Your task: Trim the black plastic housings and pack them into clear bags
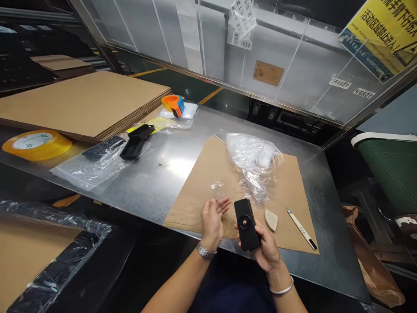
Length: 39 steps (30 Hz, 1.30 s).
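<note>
Head view: we clamp the fingers of our right hand [267, 250] on the sides of the black rectangular unit [249, 237], above the near edge of the cardboard sheet [195, 198]. Our left hand [212, 221] is above the same edge, further left; its fingers are extended and slightly apart. On the sheet, we locate the clear plastic bag [252, 152] toward the far edge, and the beige wedge-shaped block [271, 220] and craft knife marked A26 [301, 228] toward the right edge. Left of it lies the black tray [132, 150].
</note>
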Motion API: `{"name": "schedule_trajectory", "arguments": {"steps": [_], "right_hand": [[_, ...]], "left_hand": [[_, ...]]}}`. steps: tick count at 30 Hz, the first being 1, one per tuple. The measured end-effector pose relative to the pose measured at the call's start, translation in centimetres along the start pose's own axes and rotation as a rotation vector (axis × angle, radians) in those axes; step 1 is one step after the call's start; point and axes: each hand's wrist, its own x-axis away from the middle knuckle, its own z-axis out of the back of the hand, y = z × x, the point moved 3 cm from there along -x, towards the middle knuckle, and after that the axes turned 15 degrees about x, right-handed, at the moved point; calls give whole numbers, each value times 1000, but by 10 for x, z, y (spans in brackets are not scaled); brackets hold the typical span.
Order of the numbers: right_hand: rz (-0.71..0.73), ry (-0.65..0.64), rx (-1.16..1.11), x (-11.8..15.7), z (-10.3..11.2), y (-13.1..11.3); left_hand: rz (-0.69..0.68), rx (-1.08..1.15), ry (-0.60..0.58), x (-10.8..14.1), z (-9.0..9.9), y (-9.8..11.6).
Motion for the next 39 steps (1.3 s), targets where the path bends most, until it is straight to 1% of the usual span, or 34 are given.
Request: {"name": "schedule_trajectory", "arguments": {"steps": [1,2,3,5,8,11,14,17,19,23,25,33,36,39], "right_hand": [[-40,-60,-157,3,-6,-1],[-65,-88,-264,5,-12,-1],[-71,-87,-307,7,-16,-1],[-62,-70,-306,10,-21,-1],[-41,-103,-254,14,-25,-5],[-9,-184,-233,20,-25,-11],[0,-286,-286,25,-24,-16],[9,-345,-357,27,-23,-16],[14,-340,-385,27,-23,-15],[-20,-236,-377,23,-25,-11],[-31,-208,-360,23,-25,-11],[19,-322,-400,25,-21,-16],[28,-329,-426,25,-21,-16],[9,-290,-424,23,-23,-13]], "left_hand": [[6,20,-19,3,-8,-1],[8,30,-38,5,-16,-1],[4,33,-54,7,-21,-1],[-22,18,-76,9,-27,0],[-91,-26,-88,9,-25,2],[-137,-57,-89,6,-21,4],[-157,-73,-79,4,-19,5],[-172,-83,-79,2,-19,6],[-191,-89,-77,3,-18,8],[-242,-98,-54,5,-16,10],[-265,-103,-40,6,-15,11],[-278,-120,-34,5,-14,11],[-300,-147,-25,4,-14,11],[-343,-191,-18,6,-14,11]]}}
